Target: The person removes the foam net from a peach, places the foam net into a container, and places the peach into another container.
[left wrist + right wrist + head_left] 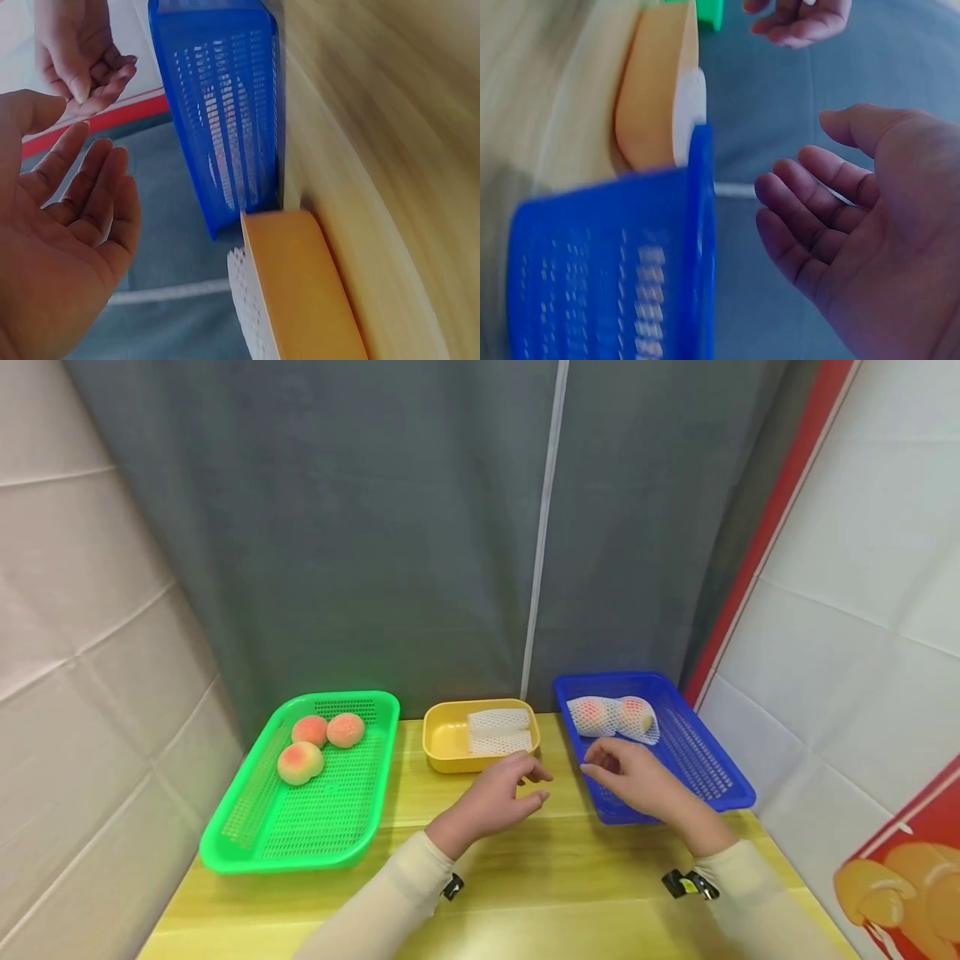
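My left hand hovers just in front of the yellow container, its fingers loosely bent with nothing between them. White foam net sleeves lie inside that container. Over the near left edge of the blue basket is my right hand, also holding nothing, its fingers relaxed and pointing toward the left hand. Two peaches in white foam nets lie side by side at the back of the blue basket. In the left wrist view both palms show bare.
A green basket stands at the left with three peaches without nets. All three containers are on a wooden table. A grey curtain hangs behind, with pale walls at both sides.
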The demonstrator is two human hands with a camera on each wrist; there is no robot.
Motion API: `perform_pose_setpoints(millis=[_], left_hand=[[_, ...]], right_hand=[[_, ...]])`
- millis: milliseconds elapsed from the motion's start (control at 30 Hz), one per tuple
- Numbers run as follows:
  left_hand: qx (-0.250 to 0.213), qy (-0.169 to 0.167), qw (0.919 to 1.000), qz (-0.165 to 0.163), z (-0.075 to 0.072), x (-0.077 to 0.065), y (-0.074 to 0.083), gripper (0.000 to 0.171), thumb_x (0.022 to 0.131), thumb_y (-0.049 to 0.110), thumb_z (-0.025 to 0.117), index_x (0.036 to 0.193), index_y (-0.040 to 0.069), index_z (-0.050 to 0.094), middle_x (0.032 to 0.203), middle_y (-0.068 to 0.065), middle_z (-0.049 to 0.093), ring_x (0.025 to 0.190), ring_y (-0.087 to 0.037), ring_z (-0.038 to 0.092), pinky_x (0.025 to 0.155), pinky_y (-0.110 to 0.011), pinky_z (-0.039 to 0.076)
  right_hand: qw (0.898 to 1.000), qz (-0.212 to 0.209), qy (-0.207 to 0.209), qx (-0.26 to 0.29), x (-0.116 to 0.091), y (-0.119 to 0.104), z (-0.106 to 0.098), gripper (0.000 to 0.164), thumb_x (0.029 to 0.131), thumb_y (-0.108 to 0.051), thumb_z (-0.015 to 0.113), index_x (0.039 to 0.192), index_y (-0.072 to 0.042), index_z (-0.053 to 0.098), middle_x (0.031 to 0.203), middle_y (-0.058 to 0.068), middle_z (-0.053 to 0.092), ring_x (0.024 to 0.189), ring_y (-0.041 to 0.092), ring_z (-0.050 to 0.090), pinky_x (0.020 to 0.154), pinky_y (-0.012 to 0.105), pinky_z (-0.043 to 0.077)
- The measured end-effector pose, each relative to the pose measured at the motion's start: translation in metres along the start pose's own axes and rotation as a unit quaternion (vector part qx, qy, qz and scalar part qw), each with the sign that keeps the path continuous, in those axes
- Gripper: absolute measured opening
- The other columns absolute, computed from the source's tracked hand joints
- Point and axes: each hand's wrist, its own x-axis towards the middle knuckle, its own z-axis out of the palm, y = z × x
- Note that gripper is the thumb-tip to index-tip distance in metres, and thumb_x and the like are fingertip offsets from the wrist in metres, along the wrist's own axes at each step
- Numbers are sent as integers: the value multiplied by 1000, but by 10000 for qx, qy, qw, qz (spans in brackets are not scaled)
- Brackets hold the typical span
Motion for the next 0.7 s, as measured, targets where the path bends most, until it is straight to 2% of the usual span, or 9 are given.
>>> perform_pose_setpoints(millis=[200, 400, 567, 700], left_hand=[[514, 32, 9974, 508, 24, 29, 9, 19, 104, 23, 74, 120, 13, 76, 119, -2, 74, 113, -13, 68, 103, -25, 54], [1219, -48, 9873, 1019, 55, 56, 16, 20, 106, 25, 72, 121, 13, 78, 119, 3, 74, 113, -14, 68, 104, -26, 53], [1846, -266, 9762, 1109, 77, 72, 17, 31, 109, 33, 67, 134, 16, 76, 132, 6, 73, 126, -14, 64, 114, -27, 48], [2013, -486, 9715, 1153, 89, 84, 17, 42, 112, 39, 60, 147, 18, 69, 147, 5, 67, 140, -15, 58, 123, -33, 42]], right_hand=[[9989, 301, 315, -147, -6, 11, -24, 10, 108, -23, 75, 111, -14, 75, 96, -6, 73, 89, 14, 66, 78, 32, 56], [9979, 445, 408, -249, -11, 20, -38, 15, 109, -26, 74, 115, -12, 74, 99, -4, 74, 91, 15, 66, 78, 31, 56], [9972, 590, 373, -280, -11, 25, -43, 18, 109, -29, 74, 117, -12, 74, 102, 0, 76, 94, 16, 67, 81, 33, 57], [9972, 573, 374, -316, -10, 28, -48, 17, 109, -27, 74, 115, -11, 74, 99, -2, 76, 91, 16, 68, 80, 34, 57]])
